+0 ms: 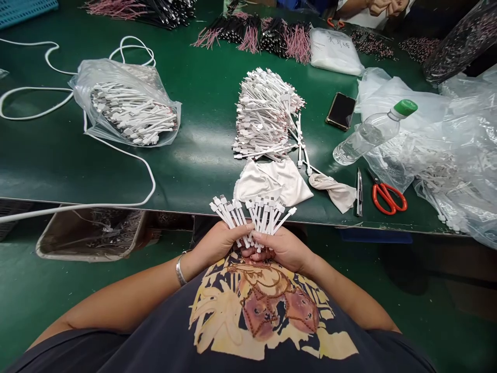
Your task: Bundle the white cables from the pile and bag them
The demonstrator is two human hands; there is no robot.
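Just in front of my body, at the table's near edge, both hands pinch fanned-out short white cables with plugs at their ends. My left hand (227,239) is closed on one bunch of white cables (230,211). Beside it, my right hand (286,246) grips another bunch of white cables (267,211), thumb across them. The two hands touch, and the lower cable ends are partly hidden by the fingers. Past them a crumpled white cloth (272,178) lies on the table. Behind the cloth is a large pile of similar white cables (266,116).
Right of the pile are a phone (340,111), a clear bottle (367,135), a utility knife (359,192), red-handled scissors (389,198) and plastic bags (462,150). A bag of cables (128,103) and a long white cord (149,173) lie left. Below stands a bin (50,243). Another person's hands (386,6) are across the table.
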